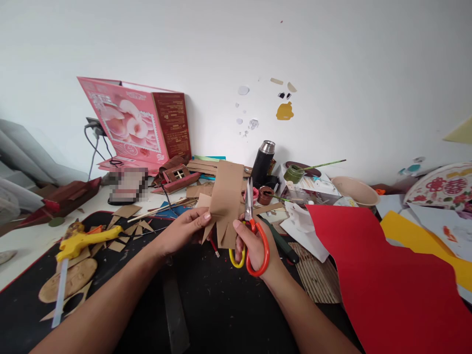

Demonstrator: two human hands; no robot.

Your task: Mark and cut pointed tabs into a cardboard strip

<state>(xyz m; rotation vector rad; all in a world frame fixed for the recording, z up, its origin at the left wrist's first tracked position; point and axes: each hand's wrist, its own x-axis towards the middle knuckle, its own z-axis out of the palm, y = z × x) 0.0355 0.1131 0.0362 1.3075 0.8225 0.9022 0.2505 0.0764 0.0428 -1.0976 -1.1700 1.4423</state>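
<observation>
My left hand [191, 223] pinches the left edge of a brown cardboard piece [227, 189], held upright above the dark mat. The lower end of this cardboard is slit into slanting flaps. A pair of scissors [257, 246] with one red and one yellow handle loop is in my right hand [258, 241]. The blades point upward beside the cardboard's right edge and look nearly closed. My right thumb also lies against the cardboard's lower right side; some of the fingers are hidden behind it.
At left lie a yellow glue gun [86, 239], cardboard scraps and a metal ruler [173, 305]. A pink box [136, 123] stands against the wall. Behind the cardboard are a black thermos [262, 162] and a green paint jar [294, 173]. Red paper [391, 275] covers the right side.
</observation>
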